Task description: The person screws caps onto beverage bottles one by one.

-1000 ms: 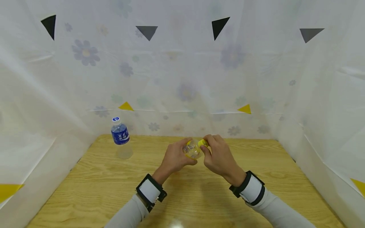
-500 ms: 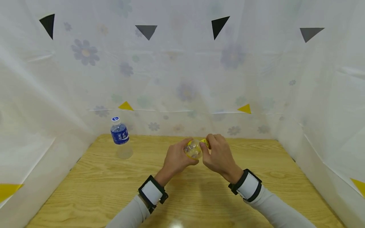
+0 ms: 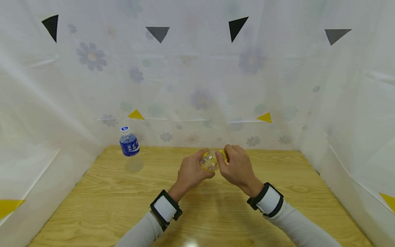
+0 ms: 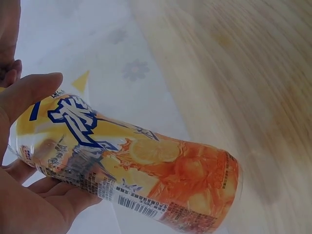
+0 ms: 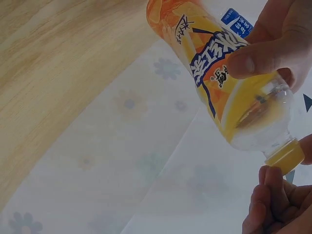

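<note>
A plastic drink bottle (image 4: 126, 161) with a yellow and orange label showing lemon slices and ice is held by my left hand (image 3: 192, 171), fingers and thumb wrapped round its upper body. In the head view the bottle (image 3: 209, 162) points its neck up and to the right. My right hand (image 3: 237, 169) pinches the yellow cap (image 5: 286, 157), which sits on the clear neck in the right wrist view. From the head, the right thumb hides part of the cap (image 3: 223, 154). Some left fingers lie out of sight behind the bottle.
A second bottle (image 3: 130, 147), clear with a blue label and white cap, stands upright at the left of the wooden table (image 3: 102, 206). White flowered sheeting (image 3: 200, 79) encloses the back and both sides.
My right thumb has moved up across the cap, covering more of it. The left hand, with the bottle, has shifted very slightly right. The blue-labelled bottle has stayed put.
</note>
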